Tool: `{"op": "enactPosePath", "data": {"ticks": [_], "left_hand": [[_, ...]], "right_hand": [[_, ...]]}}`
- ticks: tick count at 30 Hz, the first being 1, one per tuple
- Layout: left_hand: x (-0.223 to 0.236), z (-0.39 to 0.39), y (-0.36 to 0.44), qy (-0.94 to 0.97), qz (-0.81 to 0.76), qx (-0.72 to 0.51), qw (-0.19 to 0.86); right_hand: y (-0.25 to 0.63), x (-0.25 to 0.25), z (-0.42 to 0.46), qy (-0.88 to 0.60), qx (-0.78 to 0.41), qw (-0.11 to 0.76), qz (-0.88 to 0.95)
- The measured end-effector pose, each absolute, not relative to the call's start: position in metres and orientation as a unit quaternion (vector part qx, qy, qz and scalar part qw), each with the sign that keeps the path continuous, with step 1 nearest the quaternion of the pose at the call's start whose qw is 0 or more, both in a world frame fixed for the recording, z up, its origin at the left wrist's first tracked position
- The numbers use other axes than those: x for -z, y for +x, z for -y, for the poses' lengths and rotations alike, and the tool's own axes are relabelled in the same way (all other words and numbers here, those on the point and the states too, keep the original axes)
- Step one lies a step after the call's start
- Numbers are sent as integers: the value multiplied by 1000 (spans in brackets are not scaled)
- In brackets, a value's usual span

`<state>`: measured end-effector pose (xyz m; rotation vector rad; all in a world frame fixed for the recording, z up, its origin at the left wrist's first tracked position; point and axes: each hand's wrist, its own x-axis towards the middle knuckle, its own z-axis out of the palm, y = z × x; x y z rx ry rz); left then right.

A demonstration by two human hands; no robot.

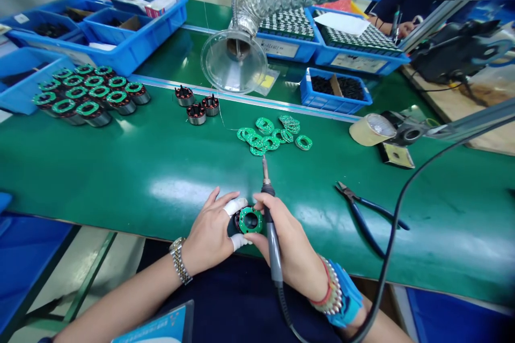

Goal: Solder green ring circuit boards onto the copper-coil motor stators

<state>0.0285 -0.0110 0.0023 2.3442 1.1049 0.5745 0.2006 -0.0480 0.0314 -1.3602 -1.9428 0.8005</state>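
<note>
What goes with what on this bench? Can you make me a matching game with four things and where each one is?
Things:
1. soldering iron
2. blue-handled pliers
3. roll of tape
4. green ring-shaped circuit boards

Places:
A. in a loose pile
B. held in the right hand
C. next to the black stand
D. lying open, to the right of the hands

Pairs: 1-B, 2-D, 3-C, 4-A

Left wrist (pixel 191 260): link watch (pixel 180 260) | fingers (pixel 235 206): white cots | right wrist (pixel 317 278): beads (pixel 336 292), red cord (pixel 328 290) (blue wristband (pixel 346 295) too)
</note>
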Motion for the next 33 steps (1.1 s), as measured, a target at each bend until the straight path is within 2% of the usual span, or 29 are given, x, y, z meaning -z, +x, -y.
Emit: {"op": "enactPosePath", "data": {"ticks": [15,33], "left_hand": [[-4,12,28,853,-404,-207,257],[-8,11,30,849,-410,-201,266]], "right_hand": [[199,-33,49,-521,-299,322,732],[201,-27,50,-522,-213,349,748]]}}
